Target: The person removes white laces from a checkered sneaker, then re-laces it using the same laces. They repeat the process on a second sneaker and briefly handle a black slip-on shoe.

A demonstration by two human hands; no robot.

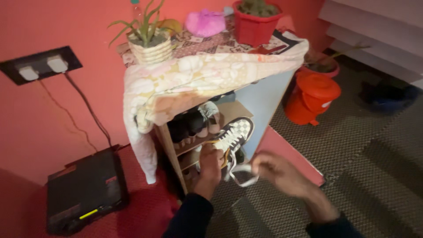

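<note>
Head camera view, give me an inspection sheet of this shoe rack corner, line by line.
Surface: grey woven floor mat; wooden shoe rack draped with a floral cloth.
Job's things: checkered sneaker at the shelf edge, white lace pulled out.
Clutter: other shoes on the shelf; potted plants, pink fluffy item on top.
Grippers: left hand on the sneaker; right hand, blurred, at the lace.
Cables: black cords running from wall socket towards a black box.
Surroundings: red wall, orange lidded bin.
</note>
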